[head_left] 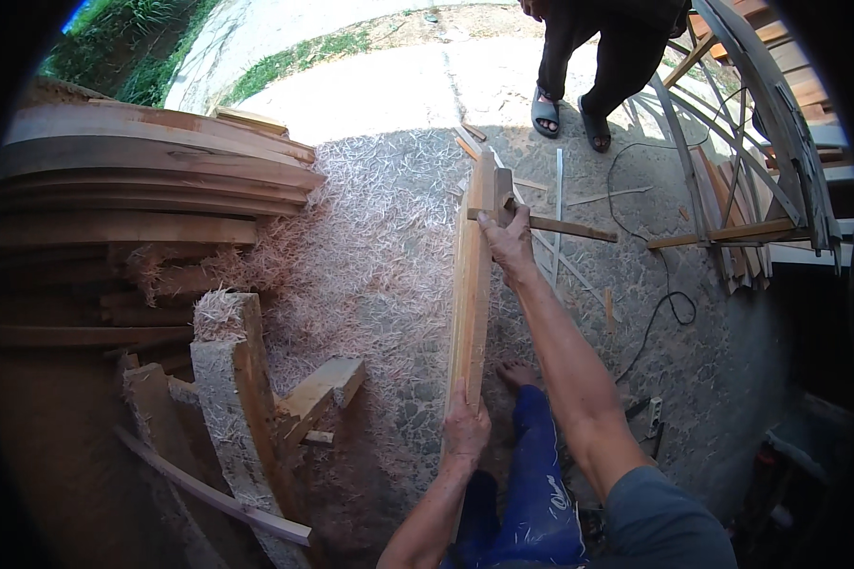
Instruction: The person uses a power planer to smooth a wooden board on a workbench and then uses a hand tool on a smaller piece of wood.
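A long pale wooden board [470,313] stretches away from me on its narrow side, above the concrete floor. My left hand [467,429] is closed around its near part. Toward its far end, my right hand [512,245] grips a wooden marking gauge [574,228], a dark block with a long stem through it. The block sits against the board's right side, and the stem lies across the top and sticks out to the right. Part of the block is hidden by my fingers.
Curled shavings [370,228] cover the floor left of the board. Stacked planks [152,180] and a rough timber trestle [228,398] stand at the left. A person in dark trousers [603,57] stands far right. A black cable [669,275] and a leaning wooden frame [769,123] are at right.
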A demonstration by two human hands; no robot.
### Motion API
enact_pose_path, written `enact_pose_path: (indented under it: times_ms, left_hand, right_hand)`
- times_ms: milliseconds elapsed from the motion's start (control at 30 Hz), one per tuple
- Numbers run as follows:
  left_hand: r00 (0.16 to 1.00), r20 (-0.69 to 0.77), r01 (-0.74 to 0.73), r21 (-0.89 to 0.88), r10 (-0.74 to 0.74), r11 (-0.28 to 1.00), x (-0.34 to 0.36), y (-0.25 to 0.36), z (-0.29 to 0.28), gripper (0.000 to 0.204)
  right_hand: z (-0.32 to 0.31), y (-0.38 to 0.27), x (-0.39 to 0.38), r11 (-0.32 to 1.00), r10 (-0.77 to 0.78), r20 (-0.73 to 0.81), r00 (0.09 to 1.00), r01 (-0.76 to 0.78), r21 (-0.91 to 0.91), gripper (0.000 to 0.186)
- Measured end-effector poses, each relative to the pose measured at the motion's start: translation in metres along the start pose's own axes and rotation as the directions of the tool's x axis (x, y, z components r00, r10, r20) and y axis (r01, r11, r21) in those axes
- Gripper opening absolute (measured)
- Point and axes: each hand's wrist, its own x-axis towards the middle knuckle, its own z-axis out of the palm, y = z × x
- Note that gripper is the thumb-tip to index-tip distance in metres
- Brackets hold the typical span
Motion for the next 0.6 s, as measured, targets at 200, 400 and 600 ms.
enact_pose_path:
  times_ms: [200,400,600]
  left_hand:
    - [0.996,-0.065,-0.072,-0.049,0.069,0.996,-0.001,-0.006,0.011,0.052]
    - [0.999,-0.04,-0.033,0.012,0.034,0.999,-0.002,-0.002,0.004,0.05]
    - [1.0,-0.019,0.015,0.026,-0.014,1.0,-0.003,-0.004,0.001,0.047]
  right_hand:
    - [0.001,-0.02,0.029,1.0,-0.028,-0.069,0.997,0.028,-0.006,0.076]
    - [0.008,-0.038,0.092,0.999,0.004,-0.029,1.0,-0.003,0.053,0.074]
    - [0.016,-0.045,0.089,0.997,-0.042,-0.036,0.998,0.044,0.065,0.078]
